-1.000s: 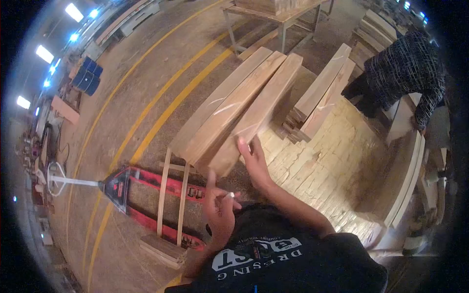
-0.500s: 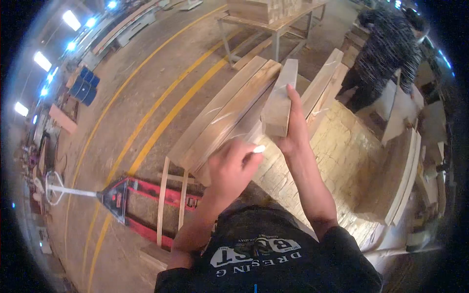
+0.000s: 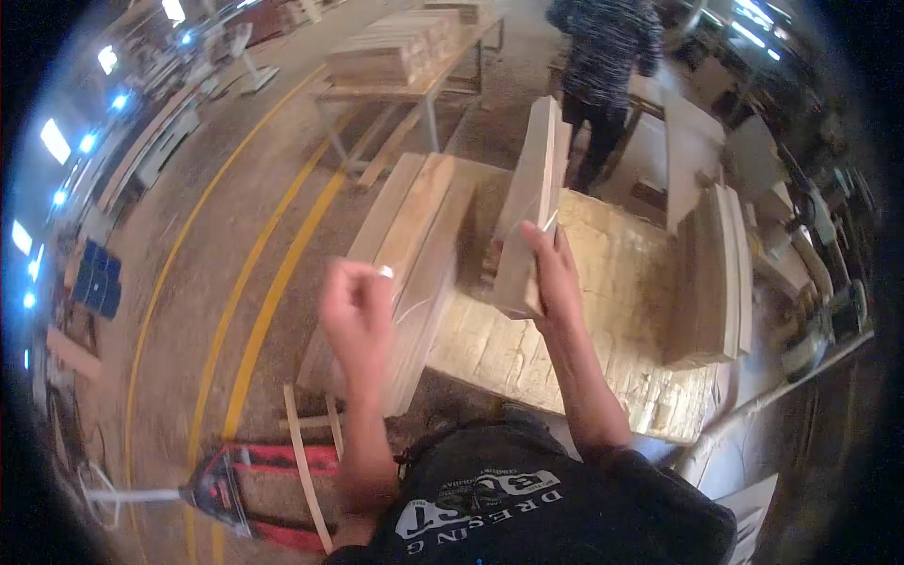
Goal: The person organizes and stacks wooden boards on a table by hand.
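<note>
My left hand (image 3: 356, 303), slightly blurred, is closed on a short white piece of chalk (image 3: 386, 271) near the left stack of wooden boards (image 3: 414, 226). My right hand (image 3: 557, 278) grips the near part of a wooden board (image 3: 527, 221) in the right stack, thumb on its upper face and fingers down the right side. Whether that board is raised off the ones below cannot be made out. Pale curved lines show on the boards of both stacks. Both stacks stand at the far left side of a yellowish wooden worktop (image 3: 603, 367).
Another stack of boards (image 3: 711, 278) stands on the worktop's right side. A person in dark clothes (image 3: 603, 66) stands beyond it. A table with stacked wood (image 3: 386, 56) is at the back. A red pallet jack (image 3: 254, 490) sits at the lower left, beside yellow floor lines.
The view has swung to the right. My right hand has lowered the board it held upright onto the right stack. My left hand, with the chalk, has moved left, away from it.
</note>
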`<state>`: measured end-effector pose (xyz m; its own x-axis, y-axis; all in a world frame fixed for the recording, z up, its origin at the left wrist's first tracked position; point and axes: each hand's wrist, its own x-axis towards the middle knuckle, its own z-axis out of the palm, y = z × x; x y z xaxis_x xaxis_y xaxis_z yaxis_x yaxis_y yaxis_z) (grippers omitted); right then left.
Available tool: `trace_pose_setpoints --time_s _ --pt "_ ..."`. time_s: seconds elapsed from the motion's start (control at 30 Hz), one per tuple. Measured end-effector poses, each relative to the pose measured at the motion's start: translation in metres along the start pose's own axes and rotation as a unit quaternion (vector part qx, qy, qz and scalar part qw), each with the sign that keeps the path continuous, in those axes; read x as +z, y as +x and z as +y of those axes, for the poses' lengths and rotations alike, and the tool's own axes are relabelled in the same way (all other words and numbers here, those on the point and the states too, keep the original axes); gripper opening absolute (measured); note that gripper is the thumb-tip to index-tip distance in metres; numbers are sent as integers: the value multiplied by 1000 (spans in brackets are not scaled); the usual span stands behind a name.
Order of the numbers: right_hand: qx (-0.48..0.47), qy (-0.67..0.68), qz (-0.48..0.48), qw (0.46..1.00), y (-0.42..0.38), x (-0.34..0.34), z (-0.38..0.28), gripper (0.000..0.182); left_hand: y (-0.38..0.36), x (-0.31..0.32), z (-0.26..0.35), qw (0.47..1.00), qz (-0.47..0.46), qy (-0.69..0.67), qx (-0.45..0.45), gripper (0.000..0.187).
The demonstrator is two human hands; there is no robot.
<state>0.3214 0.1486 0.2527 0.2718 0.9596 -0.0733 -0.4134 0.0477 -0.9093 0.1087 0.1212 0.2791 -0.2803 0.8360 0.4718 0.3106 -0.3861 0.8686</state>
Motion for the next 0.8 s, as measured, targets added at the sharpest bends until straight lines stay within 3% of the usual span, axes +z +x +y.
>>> trace_pose_setpoints --time_s 0.03,0.1,0.2,0.27,0.33,0.37,0.43,0.47,0.5,0.57,0.6,0.63,0.67,0.73,0.8 --pt "-9 1 11 1000 6 -9 2 64 -3 16 -3 1000 -11 -8 4 11" --pt "-99 -155 86 979 24 -28 12 64 -9 48 -16 978 -97 -145 -117 7" --pt "-100 -178 85 975 68 -58 23 70 8 100 -65 950 -122 -228 -175 15" --pt "-102 -220 86 966 95 -78 43 75 23 136 -101 940 -142 -224 -216 22" --pt "-187 -334 78 921 112 -77 53 78 45 170 -138 915 -198 -190 -295 38" --pt "-60 -307 36 949 99 -67 31 81 54 189 -171 916 -202 -190 -290 38" --pt "-161 -270 7 949 119 -82 64 83 75 226 -222 859 -259 -206 -391 35" --pt "-168 -267 10 949 120 -87 59 83 75 234 -197 895 -238 -149 -348 37" --pt "-148 -217 -3 965 115 -93 50 85 80 239 -180 896 -239 -150 -343 37" --pt "-127 -168 -17 977 118 -115 55 86 86 245 -145 828 -292 -139 -458 42" --pt "-53 -147 11 988 128 -130 70 86 84 236 -80 839 -323 -51 -435 47" --pt "23 -126 38 991 134 -143 83 87 84 237 -65 833 -340 -36 -435 47" --pt "24 -126 37 991 138 -149 93 87 82 237 -62 826 -352 -37 -439 47" --pt "121 -78 18 989 147 -154 106 88 79 242 -72 815 -362 -49 -451 47" --pt "109 -68 -12 992 157 -159 118 87 79 249 -84 810 -363 -59 -457 47"
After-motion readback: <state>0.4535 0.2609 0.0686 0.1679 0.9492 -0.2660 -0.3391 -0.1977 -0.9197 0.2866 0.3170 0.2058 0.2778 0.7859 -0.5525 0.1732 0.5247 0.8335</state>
